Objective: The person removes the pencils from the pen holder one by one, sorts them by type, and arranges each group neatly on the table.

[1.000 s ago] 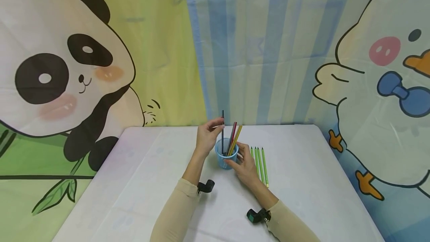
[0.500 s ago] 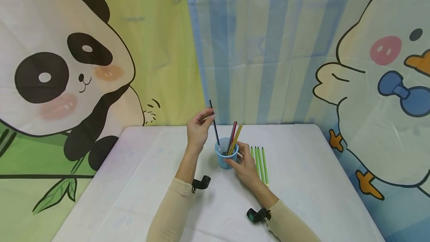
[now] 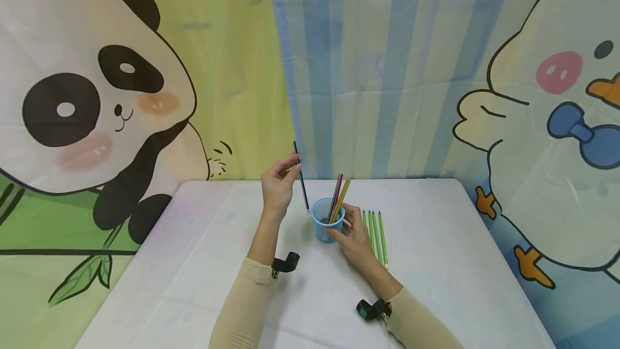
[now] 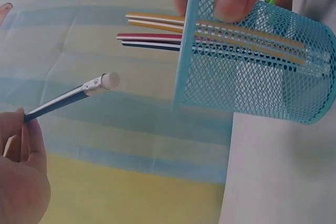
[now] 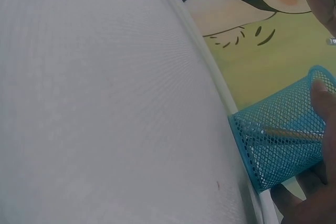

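My left hand pinches a dark blue pencil near its upper end, beside and left of the cup. In the left wrist view a white eraser in a silver ferrule tips the pencil's lower end. My right hand grips the light blue mesh pencil cup, its thumb near the rim and fingers behind. Several pencils lean in the cup: yellow pencils, a red pencil and a dark one. In the right wrist view the cup shows with the thumb on its side.
Several green pencils lie side by side on the white table, just right of my right hand. The table's far edge meets a hanging cloth printed with stripes, a panda and a duck.
My left hand has lifted the dark blue pencil up out of the cup and carried it left, past the rim. My right hand stays on the cup.
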A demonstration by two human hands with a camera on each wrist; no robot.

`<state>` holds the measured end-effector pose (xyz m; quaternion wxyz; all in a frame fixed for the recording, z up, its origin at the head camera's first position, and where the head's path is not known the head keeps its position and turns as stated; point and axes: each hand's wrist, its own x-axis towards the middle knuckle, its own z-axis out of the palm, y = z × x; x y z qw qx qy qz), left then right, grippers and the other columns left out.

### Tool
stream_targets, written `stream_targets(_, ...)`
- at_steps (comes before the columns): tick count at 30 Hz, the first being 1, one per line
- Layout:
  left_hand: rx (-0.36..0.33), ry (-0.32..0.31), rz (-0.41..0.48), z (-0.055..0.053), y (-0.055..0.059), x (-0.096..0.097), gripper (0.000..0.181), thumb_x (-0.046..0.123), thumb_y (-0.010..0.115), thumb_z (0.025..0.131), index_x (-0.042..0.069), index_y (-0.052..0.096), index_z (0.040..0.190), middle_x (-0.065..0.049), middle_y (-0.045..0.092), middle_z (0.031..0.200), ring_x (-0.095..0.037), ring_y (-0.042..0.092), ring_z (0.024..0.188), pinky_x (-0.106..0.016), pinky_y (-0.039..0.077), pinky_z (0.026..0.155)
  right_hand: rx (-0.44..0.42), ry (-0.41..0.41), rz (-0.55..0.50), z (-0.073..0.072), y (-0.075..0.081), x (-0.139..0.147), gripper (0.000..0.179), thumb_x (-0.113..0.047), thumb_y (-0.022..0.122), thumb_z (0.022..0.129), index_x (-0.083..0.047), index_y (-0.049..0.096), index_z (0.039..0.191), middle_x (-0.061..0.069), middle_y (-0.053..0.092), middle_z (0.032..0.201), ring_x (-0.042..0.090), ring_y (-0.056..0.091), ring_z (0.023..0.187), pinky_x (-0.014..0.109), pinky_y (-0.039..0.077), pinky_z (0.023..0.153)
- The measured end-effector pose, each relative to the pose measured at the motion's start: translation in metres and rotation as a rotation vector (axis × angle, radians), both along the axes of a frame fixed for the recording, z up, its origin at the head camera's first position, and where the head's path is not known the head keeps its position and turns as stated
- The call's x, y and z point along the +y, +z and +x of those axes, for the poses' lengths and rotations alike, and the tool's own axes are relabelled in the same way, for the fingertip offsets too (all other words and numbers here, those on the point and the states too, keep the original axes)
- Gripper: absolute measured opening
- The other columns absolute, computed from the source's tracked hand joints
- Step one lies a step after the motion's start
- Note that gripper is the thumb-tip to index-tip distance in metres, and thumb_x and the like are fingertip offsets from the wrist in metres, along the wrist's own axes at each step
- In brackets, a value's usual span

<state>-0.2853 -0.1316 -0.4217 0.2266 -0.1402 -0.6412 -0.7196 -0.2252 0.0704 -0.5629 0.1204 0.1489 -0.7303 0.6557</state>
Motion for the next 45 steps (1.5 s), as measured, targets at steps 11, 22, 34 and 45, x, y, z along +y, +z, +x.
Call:
stream_targets(11,-0.062,0.023,-0.006,0.004,-0.018,-0.016,0.025,-0.004,0.072,0.094,-0.002,0.074,0.119,-0.021,0.073,0.121,-0.023,0.072,0.109,-0.020,0.058,0.092,0.019,0.000,-0.028,-0.002,-0.001,-0.001,0.077,-0.007,0.087,0.084,-0.006,0.043,0.148,0.022,0.053,0.152,0.043,0.049,0.144,0.062,0.041,0.117)
stream_targets(22,-0.127,0.018,-0.073,0.013,-0.046,-0.032,0.025,-0.002,0.074,0.093,0.003,0.077,0.117,-0.020,0.074,0.119,-0.021,0.072,0.105,-0.019,0.059,0.090,0.007,0.002,-0.002,0.010,0.018,-0.003,0.076,0.000,0.083,0.086,0.007,0.039,0.148,0.033,0.050,0.151,0.051,0.046,0.143,0.067,0.039,0.115)
stream_targets(34,-0.252,0.008,-0.130,0.025,-0.081,-0.042,0.025,0.002,0.074,0.095,0.004,0.076,0.119,-0.012,0.076,0.117,-0.014,0.072,0.103,-0.017,0.057,0.090,-0.010,0.003,-0.007,0.003,-0.002,-0.001,0.077,-0.012,0.087,0.085,-0.011,0.043,0.148,0.021,0.053,0.153,0.042,0.049,0.144,0.064,0.042,0.115)
stream_targets(45,-0.292,-0.048,-0.183,0.021,-0.094,-0.035,0.026,0.003,0.073,0.096,0.005,0.076,0.121,-0.017,0.074,0.122,-0.022,0.072,0.109,-0.018,0.059,0.089,-0.008,-0.015,0.013,0.001,-0.001,0.000,0.076,-0.019,0.087,0.086,-0.016,0.043,0.147,0.015,0.054,0.153,0.039,0.049,0.145,0.058,0.042,0.116)
